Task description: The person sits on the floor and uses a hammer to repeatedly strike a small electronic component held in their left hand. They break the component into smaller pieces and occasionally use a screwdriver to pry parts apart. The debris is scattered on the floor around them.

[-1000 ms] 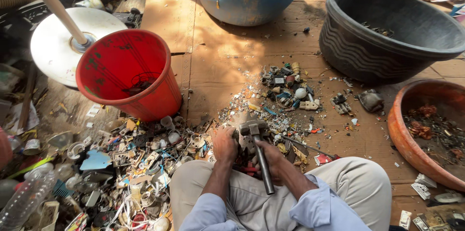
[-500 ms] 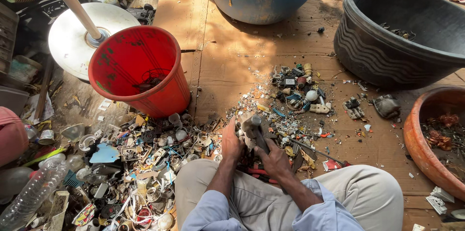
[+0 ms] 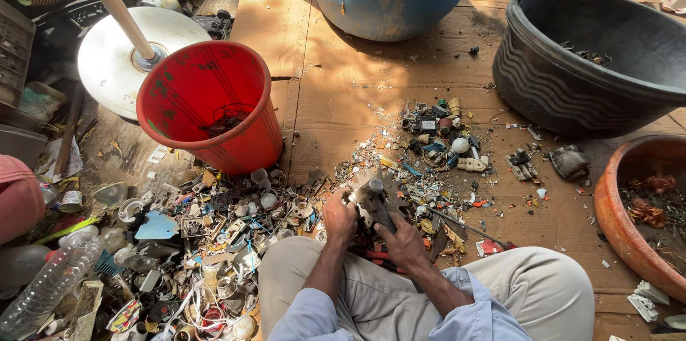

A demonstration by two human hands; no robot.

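Metal part (image 3: 371, 201) sits between both hands, just above the lap, over the scrap pile (image 3: 214, 241). Left hand (image 3: 338, 217) has its fingers curled shut on the part's left side; right hand (image 3: 401, 239) is wrapped around a dark tool handle running up against the part. My read: best done with the part braced low against the cardboard (image 3: 343, 98), a firm left grip, and the tool worked in short strokes so bits drop clear of the red bucket (image 3: 207, 109). Versus a second ago: the long tool handle no longer points down toward the lap, and both hands sit closer together on the part.
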